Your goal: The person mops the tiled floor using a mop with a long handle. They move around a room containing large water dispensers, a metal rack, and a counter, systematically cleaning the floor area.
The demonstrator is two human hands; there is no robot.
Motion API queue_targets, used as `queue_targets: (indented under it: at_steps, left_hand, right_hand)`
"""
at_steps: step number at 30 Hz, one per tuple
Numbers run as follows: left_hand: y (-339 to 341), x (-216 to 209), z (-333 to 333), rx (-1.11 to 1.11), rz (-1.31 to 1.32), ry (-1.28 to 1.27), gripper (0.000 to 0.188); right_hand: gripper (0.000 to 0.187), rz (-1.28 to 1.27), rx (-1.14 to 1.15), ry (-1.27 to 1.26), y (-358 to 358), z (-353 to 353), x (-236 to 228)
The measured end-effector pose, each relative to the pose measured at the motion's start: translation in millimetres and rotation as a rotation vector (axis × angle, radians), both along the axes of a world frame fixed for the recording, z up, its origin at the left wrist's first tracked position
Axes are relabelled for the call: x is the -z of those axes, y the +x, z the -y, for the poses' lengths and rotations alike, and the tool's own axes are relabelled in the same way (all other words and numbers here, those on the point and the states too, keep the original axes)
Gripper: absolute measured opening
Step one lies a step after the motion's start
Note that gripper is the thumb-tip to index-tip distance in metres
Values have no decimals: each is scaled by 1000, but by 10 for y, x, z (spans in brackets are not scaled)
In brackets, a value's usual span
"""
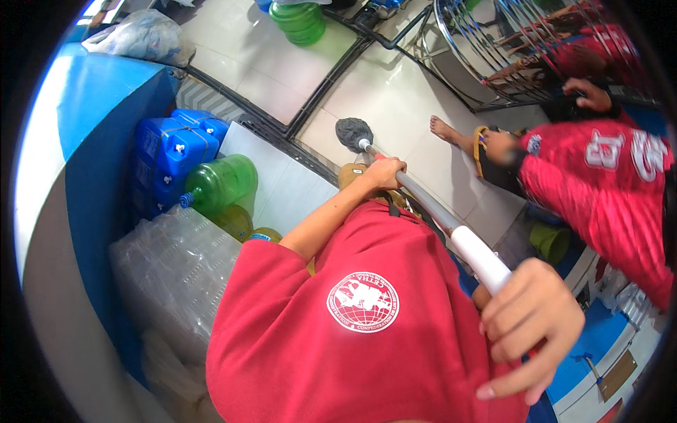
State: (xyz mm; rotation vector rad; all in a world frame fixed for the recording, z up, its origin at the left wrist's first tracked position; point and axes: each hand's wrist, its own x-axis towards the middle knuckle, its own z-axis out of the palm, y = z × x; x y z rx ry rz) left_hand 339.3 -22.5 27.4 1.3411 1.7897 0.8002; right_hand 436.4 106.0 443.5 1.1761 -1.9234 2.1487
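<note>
Grip of left hand (385, 173): closed round mop (431, 204), along its grey pole. Right hand (534, 309): fingers curled about its white upper end. Mop head (352, 132): grey, on pale tiled floor (398, 106). Beyond, right: person in red (599, 173). Left: green jug (224, 185) near blue containers (180, 149).

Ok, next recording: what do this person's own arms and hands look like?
The left hand and right hand are both ungloved. The left forearm is bare below a loose, plain red short sleeve; the right sleeve can't be made out.
</note>
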Motion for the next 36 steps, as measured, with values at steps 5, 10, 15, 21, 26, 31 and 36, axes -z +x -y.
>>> queue_targets:
  at_steps: [5, 10, 15, 21, 26, 31, 36]
  left_hand:
    - [255, -17, -167, 144, -21, -164, 26]
    - [585, -28, -389, 320, -219, -281, 28]
    - [970, 25, -541, 490, -216, -280, 26]
    - [1781, 36, -872, 871, -149, -206, 28]
    - [2521, 118, -1056, 995, -116, -166, 33]
    - [3109, 201, -1340, 1250, -202, -79, 29]
    - [3531, 190, -1558, 1262, -269, -172, 22]
  right_hand:
    - [35, -53, 130, -48, 616, -109, 153]
    - [28, -30, 343, -17, 1441, -233, 288]
    - [36, 54, 597, -11, 2028, -45, 278]
    - [29, 115, 936, 59, 2571, 182, -2]
    - [30, 164, 1126, 122, 2891, 419, -92]
    - [25, 264, 1699, 123, 2863, 793, -13]
    - [30, 136, 1638, 204, 3152, 845, 202]
